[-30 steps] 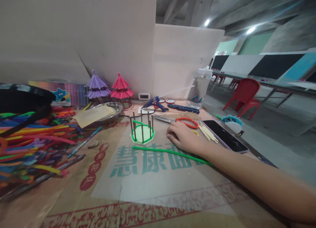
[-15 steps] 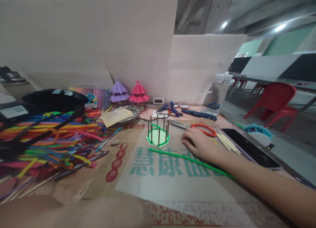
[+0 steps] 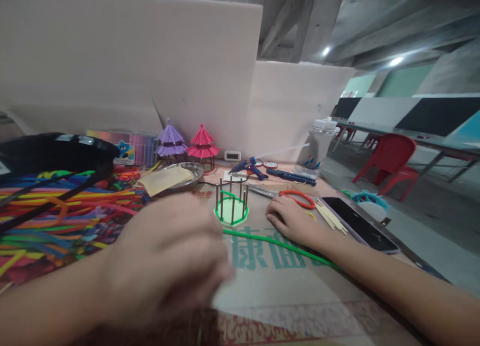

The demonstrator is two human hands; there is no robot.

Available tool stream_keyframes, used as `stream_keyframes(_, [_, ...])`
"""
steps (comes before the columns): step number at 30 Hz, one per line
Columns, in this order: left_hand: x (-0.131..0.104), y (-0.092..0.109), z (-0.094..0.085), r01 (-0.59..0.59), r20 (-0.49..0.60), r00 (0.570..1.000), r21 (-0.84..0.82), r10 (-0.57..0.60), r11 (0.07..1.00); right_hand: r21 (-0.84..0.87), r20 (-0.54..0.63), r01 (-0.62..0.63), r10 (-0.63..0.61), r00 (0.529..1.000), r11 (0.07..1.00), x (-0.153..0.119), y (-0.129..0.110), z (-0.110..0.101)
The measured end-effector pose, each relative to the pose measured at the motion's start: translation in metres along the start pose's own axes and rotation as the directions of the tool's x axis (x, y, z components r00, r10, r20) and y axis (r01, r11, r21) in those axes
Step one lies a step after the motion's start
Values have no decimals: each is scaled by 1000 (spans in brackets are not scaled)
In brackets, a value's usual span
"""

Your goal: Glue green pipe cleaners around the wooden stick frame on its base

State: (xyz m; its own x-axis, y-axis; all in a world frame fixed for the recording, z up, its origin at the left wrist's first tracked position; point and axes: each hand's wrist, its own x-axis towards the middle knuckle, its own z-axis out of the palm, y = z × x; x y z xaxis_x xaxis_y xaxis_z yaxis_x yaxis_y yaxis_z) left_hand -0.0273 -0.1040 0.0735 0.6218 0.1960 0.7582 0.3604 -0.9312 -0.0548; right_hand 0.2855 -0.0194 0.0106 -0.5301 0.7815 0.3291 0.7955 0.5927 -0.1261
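Note:
My left hand (image 3: 172,258) hangs large and motion-blurred in the near left, its fingers curled but too smeared to read. My right hand (image 3: 287,216) rests on the table, fingers loosely bent and holding nothing I can see. Just beyond it are the orange-handled scissors (image 3: 300,198). To its left stands a small model base (image 3: 231,212), a pale polygon edged in green with several upright brown sticks. A green pipe cleaner (image 3: 270,240) runs from in front of the base to beneath my right forearm.
Behind are a purple paper pagoda (image 3: 170,141), a pink one (image 3: 202,142), a blue glue gun (image 3: 250,167) and a clear bottle (image 3: 313,151). Colourful pipe cleaners (image 3: 67,216) are heaped left. Pale sticks (image 3: 332,217) and a phone (image 3: 356,223) lie right.
My left hand has risen from the bottom edge to the near left-centre. The camera view has turned slightly right. My right hand stays resting by the scissors.

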Motion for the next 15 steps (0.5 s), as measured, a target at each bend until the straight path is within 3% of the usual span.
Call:
stream_keyframes(1, [13, -18, 1, 2, 2, 1000, -2, -2, 1000, 2, 1, 2, -2, 1000, 1000, 0, 0, 0])
stream_keyframes(2, [22, -35, 6, 53, -90, 994, -14, -54, 998, 6, 2, 4, -4, 1000, 1000, 0, -1, -1])
stream_keyframes(4, [23, -65, 25, 235, -266, 935, -32, -235, 971, 12, 3, 3, -3, 1000, 1000, 0, -1, -2])
stream_keyframes(6, [9, -84, 50, 470, -162, 860, -121, -484, 874, 12, 9, -1, 1, 1000, 1000, 0, -1, -2])
stream_keyframes(8, [-9, -92, 72, 588, -5, 801, -176, -598, 789, 6, 14, -4, 4, 1000, 1000, 0, -1, -1])
stream_keyframes(11, [-24, -94, 90, 640, 154, 767, -247, -623, 728, 2, 10, 0, 0, 1000, 1000, 2, 0, -1])
stream_keyframes(15, [-26, -99, 97, 676, 238, 737, -274, -633, 684, -8, 22, -2, 2, 1000, 1000, 4, -2, -3])
